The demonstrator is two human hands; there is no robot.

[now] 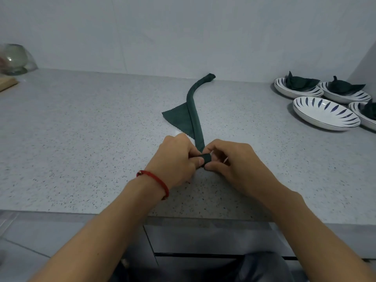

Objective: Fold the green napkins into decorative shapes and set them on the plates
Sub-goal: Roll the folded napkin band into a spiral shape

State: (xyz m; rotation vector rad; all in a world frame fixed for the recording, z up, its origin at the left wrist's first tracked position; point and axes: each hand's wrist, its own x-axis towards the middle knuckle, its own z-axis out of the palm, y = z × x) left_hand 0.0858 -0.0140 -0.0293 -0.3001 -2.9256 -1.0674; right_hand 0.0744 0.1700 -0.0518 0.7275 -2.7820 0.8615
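Left hand (179,157) and right hand (230,159) both pinch the coiled near end of the green napkin (196,117); its rolled strip runs away across the table (81,139). Empty plate (325,113) right of napkin.

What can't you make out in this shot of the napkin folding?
All in the head view:
- Rolled end of the green napkin: mostly covered by the left hand and right hand.
- Rightmost plate: cut off by the frame's right edge.
- Glass object at far left: blurred, partly cut off, so I can't identify it.
- Folded napkins on the plates: too small to read the shape.
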